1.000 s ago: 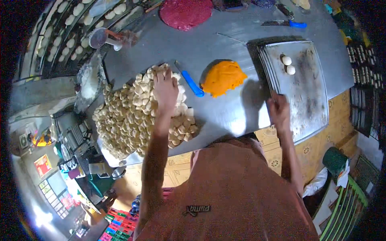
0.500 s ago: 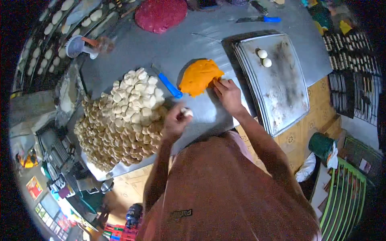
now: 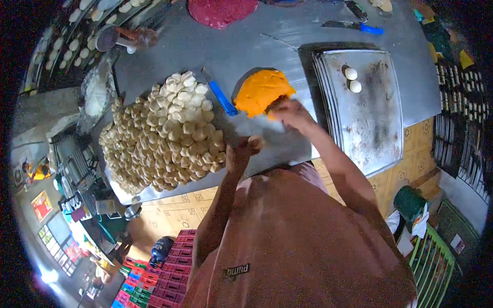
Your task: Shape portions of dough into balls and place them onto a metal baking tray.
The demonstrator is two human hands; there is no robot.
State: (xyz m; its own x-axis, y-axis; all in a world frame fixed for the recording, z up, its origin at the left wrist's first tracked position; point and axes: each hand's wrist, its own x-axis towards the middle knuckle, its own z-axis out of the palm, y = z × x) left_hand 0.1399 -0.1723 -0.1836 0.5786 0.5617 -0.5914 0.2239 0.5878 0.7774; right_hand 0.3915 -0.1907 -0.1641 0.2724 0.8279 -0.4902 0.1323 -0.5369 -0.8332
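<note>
My left hand point(image 3: 239, 155) is closed around a small pale piece of dough point(image 3: 254, 142) near the table's front edge. At the lower right edge of an orange mound of soft paste point(image 3: 263, 91), my right hand point(image 3: 294, 115) is blurred by motion, and its fingers cannot be made out clearly. Left of the paste lies a knife with a blue handle point(image 3: 222, 97). A wide heap of small pale dough pieces point(image 3: 164, 133) covers the table's left part. Two round white dough balls point(image 3: 353, 80) sit touching on the top tray of a stack point(image 3: 370, 123) at the right.
A dark red mound point(image 3: 222, 11) rests at the table's far side. Another blue-handled knife point(image 3: 371, 29) lies beyond the trays. Racks with dough pieces point(image 3: 69, 54) stand at the far left, and a green bin point(image 3: 409, 203) on the floor at the right. Stacked crates point(image 3: 169, 274) are at the lower left.
The view has shifted, so the table's things appear elsewhere in the picture. My left hand still holds its dough piece and is nearer the right hand, which has moved at the paste's edge.
</note>
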